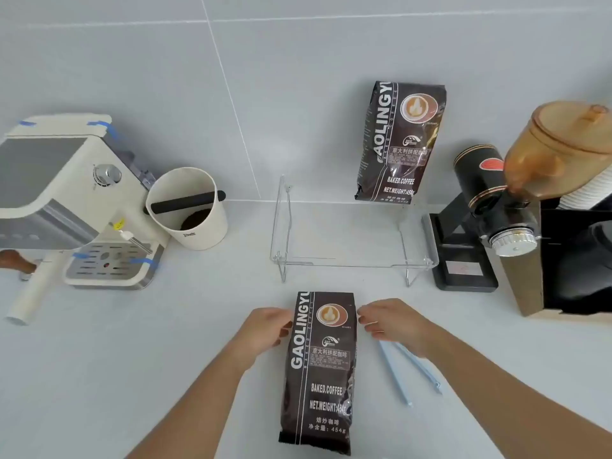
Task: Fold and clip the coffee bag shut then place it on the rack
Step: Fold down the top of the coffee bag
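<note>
The dark brown foil coffee bag point(319, 369) is lying flat on the pale grey bench point(132, 376), face up, directly between the two hands. Its top edge is being taken at both corners: the left hand point(265, 326) is curled against the left corner, the right hand point(389, 321) is pinching at the right corner with the fingertips touching the foil. A firm grip cannot be confirmed on either side, but contact is made. The top looks flat and unfolded, so the folding step is judged to be just opening.

Just beneath the right hand and wrist, the pale blue plastic sealing clip point(409, 372) is lying on the bench, spread open in a narrow V, untouched.

Beyond the hands, the clear acrylic rack point(351, 256) is standing ready; a second identical coffee bag point(397, 142) is propped upright behind it against the wall.

Next, the top edge will probably need to be rolled down evenly by both hands, then held flat by one while the clip is picked up by the other.
</note>
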### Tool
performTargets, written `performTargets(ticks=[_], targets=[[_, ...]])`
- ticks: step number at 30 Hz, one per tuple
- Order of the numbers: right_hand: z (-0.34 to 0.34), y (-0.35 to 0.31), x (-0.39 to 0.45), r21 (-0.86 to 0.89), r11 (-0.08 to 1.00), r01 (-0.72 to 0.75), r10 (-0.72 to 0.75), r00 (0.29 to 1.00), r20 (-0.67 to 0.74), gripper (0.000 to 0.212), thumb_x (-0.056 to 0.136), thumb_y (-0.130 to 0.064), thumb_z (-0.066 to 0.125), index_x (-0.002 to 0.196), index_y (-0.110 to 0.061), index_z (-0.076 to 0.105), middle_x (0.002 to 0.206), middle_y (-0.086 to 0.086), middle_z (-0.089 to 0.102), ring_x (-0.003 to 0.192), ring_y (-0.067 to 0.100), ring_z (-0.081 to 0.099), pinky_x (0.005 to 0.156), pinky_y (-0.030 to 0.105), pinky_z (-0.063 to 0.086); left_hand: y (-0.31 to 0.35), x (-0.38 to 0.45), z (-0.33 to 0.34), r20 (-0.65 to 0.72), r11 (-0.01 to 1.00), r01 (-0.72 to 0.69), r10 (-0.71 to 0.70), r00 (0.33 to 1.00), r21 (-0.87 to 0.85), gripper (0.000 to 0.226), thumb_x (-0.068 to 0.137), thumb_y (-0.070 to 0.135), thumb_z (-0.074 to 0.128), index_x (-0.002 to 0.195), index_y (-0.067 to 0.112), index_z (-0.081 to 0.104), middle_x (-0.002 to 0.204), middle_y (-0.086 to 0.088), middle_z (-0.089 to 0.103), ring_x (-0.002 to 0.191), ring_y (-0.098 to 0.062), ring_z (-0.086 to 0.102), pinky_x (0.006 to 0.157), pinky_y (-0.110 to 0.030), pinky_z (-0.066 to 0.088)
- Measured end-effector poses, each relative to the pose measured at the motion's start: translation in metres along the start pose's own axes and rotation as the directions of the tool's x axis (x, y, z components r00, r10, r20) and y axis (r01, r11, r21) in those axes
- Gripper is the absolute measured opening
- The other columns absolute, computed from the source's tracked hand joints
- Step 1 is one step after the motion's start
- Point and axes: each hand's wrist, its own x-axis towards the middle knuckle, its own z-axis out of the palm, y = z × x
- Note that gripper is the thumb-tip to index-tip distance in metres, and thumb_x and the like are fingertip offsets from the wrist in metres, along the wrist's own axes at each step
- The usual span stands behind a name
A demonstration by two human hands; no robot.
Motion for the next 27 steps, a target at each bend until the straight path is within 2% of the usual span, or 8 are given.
performTargets(ticks=[3, 7, 9, 14, 16, 20, 24, 27], targets=[[0.009, 0.000, 0.005, 0.044, 0.999, 0.013, -0.013, 1.000, -0.013, 0.013, 0.089, -0.023, 0.057, 0.085, -0.013, 0.065, 0.087, 0.007, 0.061, 0.078, 0.019, 0.050, 0.073, 0.027, 0.042, 0.006, 0.003, 0.009, 0.025, 0.994, 0.019, -0.016, 1.000, -0.110, 0.033, 0.082, 0.041, 0.063, 0.086, 0.010, 0.074, 0.093, -0.009, 0.077, 0.079, -0.020, 0.065, 0.086, -0.036, 0.050], [0.017, -0.001, 0.008, 0.105, 0.994, 0.014, -0.010, 0.999, -0.041, 0.016, 0.091, -0.022, 0.057, 0.088, -0.013, 0.070, 0.089, 0.007, 0.064, 0.081, 0.020, 0.052, 0.076, 0.029, 0.042, 0.014, 0.001, 0.014, 0.008, 0.978, 0.038, -0.037, 0.999, -0.207, 0.055, 0.065, 0.051, 0.065, 0.098, 0.008, 0.073, 0.096, -0.008, 0.078, 0.082, -0.021, 0.067, 0.095, -0.040, 0.048], [0.018, -0.003, 0.007, 0.117, 0.993, 0.022, -0.014, 0.997, -0.076, 0.015, 0.090, -0.024, 0.059, 0.089, -0.015, 0.071, 0.089, 0.005, 0.065, 0.081, 0.020, 0.054, 0.075, 0.029, 0.044, 0.015, 0.002, 0.015, 0.014, 0.977, 0.050, -0.048, 0.999, -0.208, 0.052, 0.072, 0.051, 0.064, 0.100, 0.008, 0.073, 0.098, -0.007, 0.078, 0.083, -0.021, 0.068, 0.095, -0.039, 0.048], [0.027, -0.008, -0.001, 0.168, 0.984, 0.054, -0.043, 0.996, -0.072, 0.023, 0.093, -0.030, 0.058, 0.095, -0.011, 0.071, 0.093, 0.006, 0.069, 0.083, 0.020, 0.060, 0.082, 0.032, 0.049, 0.016, -0.004, 0.020, -0.012, 0.964, 0.068, -0.073, 0.997, -0.257, 0.039, 0.090, 0.040, 0.058, 0.101, 0.005, 0.073, 0.096, -0.011, 0.079, 0.075, -0.019, 0.070, 0.068, -0.029, 0.051], [0.033, -0.011, -0.008, 0.201, 0.974, 0.103, -0.089, 0.993, -0.074, 0.025, 0.093, -0.030, 0.059, 0.094, -0.007, 0.070, 0.092, 0.009, 0.071, 0.082, 0.020, 0.061, 0.085, 0.036, 0.052, 0.017, -0.010, 0.020, -0.026, 0.960, 0.039, -0.048, 0.998, -0.276, 0.040, 0.089, 0.042, 0.058, 0.097, 0.006, 0.074, 0.092, -0.009, 0.080, 0.073, -0.018, 0.072, 0.066, -0.028, 0.050], [0.041, -0.012, -0.024, 0.231, 0.955, 0.187, -0.162, 0.979, -0.121, 0.034, 0.092, -0.031, 0.062, 0.089, 0.002, 0.070, 0.089, 0.012, 0.073, 0.077, 0.020, 0.063, 0.077, 0.034, 0.052, 0.020, -0.024, 0.017, -0.059, 0.940, -0.056, 0.038, 0.998, -0.336, 0.040, 0.088, 0.046, 0.058, 0.090, 0.010, 0.077, 0.092, -0.009, 0.079, 0.078, -0.019, 0.074, 0.072, -0.030, 0.052], [0.049, -0.013, -0.045, 0.222, 0.940, 0.258, -0.226, 0.961, -0.159, 0.034, 0.089, -0.034, 0.063, 0.083, -0.001, 0.070, 0.080, 0.008, 0.066, 0.075, 0.020, 0.051, 0.074, 0.037, 0.040, 0.023, -0.044, 0.014, -0.110, 0.925, -0.156, 0.125, 0.986, -0.347, 0.036, 0.088, 0.045, 0.059, 0.089, 0.013, 0.077, 0.091, -0.008, 0.080, 0.081, -0.021, 0.074, 0.079, -0.034, 0.053], [0.055, -0.014, -0.060, 0.210, 0.923, 0.322, -0.286, 0.940, -0.184, 0.033, 0.089, -0.027, 0.064, 0.061, -0.011, 0.066, 0.064, -0.001, 0.060, 0.065, 0.014, 0.050, 0.069, 0.032, 0.039, 0.023, -0.059, 0.015, -0.157, 0.906, -0.222, 0.176, 0.972, -0.360, 0.028, 0.090, 0.036, 0.062, 0.088, 0.012, 0.077, 0.091, -0.010, 0.080, 0.085, -0.024, 0.075, 0.083, -0.036, 0.055]])
